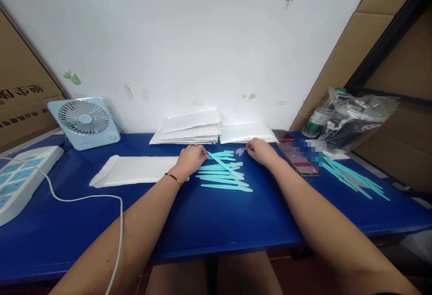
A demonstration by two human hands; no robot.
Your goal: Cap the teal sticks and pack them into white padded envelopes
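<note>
Forearms reach mid-frame: left hand [191,156] pinches one teal stick [225,166] above the pile, right hand [259,151] fingers a small clear piece [240,152].

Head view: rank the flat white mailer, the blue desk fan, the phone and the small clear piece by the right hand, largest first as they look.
1. Flat white mailer.
2. Blue desk fan.
3. Phone, clearly smaller than the fan as it looks here.
4. Small clear piece at the right hand fingertips, by far the smallest.
</note>
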